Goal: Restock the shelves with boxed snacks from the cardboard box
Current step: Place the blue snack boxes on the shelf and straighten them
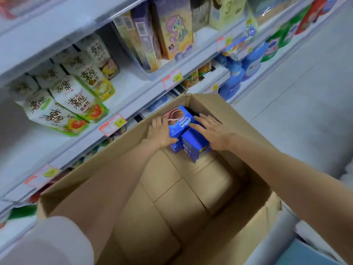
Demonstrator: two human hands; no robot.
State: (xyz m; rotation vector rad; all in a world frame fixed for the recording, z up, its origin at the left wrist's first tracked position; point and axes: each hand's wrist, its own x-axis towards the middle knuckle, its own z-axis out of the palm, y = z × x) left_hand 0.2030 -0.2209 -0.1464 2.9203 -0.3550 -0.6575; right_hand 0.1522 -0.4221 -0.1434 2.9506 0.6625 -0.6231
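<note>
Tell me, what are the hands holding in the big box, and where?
A blue snack box: the left hand grips its left side, the right hand presses flat fingers on its right side.

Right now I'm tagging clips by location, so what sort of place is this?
Probably a shop or supermarket aisle: white shelves with price tags along their edges, rows of snack bags facing out, and an open cardboard box holding blue snack boxes.
</note>
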